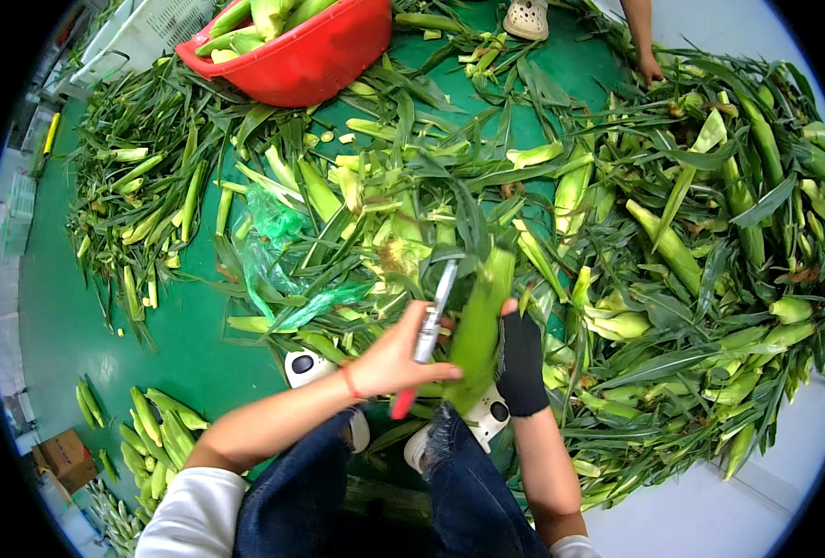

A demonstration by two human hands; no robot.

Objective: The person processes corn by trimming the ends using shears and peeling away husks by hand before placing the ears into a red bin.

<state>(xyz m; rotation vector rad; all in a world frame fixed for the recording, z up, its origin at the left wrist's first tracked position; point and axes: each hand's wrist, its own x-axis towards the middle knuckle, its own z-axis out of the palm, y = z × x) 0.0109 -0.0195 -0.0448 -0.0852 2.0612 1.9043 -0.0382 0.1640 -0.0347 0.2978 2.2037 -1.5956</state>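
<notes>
My left hand (399,353) is closed round a silver cutting tool (436,307) with a red end, its thumb reaching toward a green ear of corn (478,325). My right hand (519,363), in a black fingerless glove, grips that ear from the right; part of its fingers is hidden behind it. The ear is upright in the picture and slightly blurred. Loose husks and leaves (403,214) lie on the green floor (78,307) just beyond my hands, with a crumpled green plastic bag (273,223) among them.
A red tub (282,65) of corn and a white crate (133,37) stand at the back. Leafy corn heaps (701,279) spread rightward. Another person's hand (648,65) reaches in at top right. Trimmed ears (157,437) and a cardboard box (64,456) lie lower left.
</notes>
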